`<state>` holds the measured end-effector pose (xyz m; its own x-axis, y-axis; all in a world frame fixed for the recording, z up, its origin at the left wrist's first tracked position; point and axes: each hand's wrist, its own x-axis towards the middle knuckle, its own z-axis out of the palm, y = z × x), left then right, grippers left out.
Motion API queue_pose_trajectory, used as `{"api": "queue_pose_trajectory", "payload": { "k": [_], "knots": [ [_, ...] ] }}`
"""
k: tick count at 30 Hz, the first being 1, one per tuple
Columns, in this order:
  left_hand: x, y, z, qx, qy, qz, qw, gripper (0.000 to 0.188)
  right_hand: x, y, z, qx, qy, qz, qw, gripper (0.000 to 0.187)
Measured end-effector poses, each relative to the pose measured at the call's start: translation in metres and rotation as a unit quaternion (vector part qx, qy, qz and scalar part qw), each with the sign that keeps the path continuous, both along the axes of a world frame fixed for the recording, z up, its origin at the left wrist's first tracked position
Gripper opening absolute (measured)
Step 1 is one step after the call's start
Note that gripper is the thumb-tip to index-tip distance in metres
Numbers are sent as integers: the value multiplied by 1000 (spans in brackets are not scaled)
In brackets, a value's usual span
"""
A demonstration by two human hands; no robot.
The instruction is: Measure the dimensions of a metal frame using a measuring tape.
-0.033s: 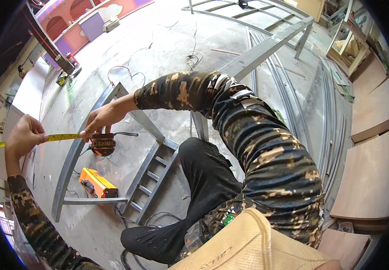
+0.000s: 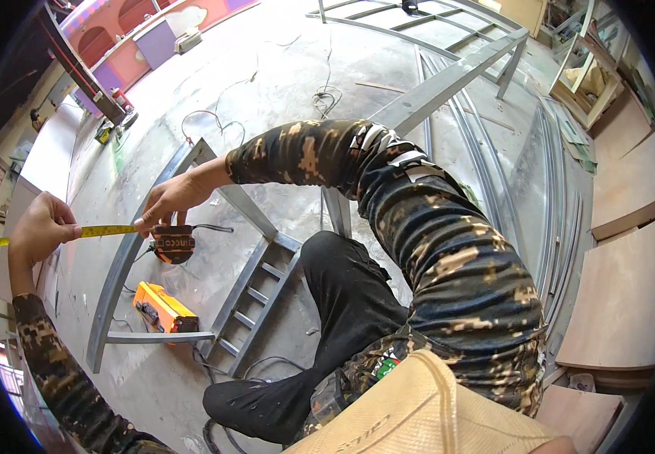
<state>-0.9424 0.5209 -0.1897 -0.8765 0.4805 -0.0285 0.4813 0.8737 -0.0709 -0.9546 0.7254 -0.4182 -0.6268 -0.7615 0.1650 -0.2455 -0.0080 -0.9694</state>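
A yellow tape blade is pulled out of an orange-and-black tape measure. At the left, my left hand is closed, pinching the blade between thumb and fingers; the blade runs on past it toward the picture's edge. My right hand grips the tape measure at its mouth, the case hanging below the fingers with a dark strap sticking out. Right behind and under this hand stands a curved grey metal frame. Whether the blade touches the frame I cannot tell.
An orange machine sits on the floor below the frame, beside a ladder-like metal piece. Black cables trail by my legs. Long metal tubes and wooden panels lie to the right. Another metal frame stands behind.
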Motion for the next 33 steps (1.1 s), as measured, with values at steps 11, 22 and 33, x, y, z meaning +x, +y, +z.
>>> {"api": "queue_pose_trajectory", "payload": {
  "k": [11, 22, 33],
  "knots": [
    [45, -34, -72, -206, -112, -60, 970, 27, 87, -56, -55, -19, 5, 10, 1000, 68],
    [93, -97, -112, -254, 32, -68, 964, 31, 115, -126, -75, 10, 13, -8, 1000, 45],
    [81, -120, -111, 14, 76, 114, 990, 31, 77, -70, 7, 225, 196, -251, 921, 23]
  ]
}}
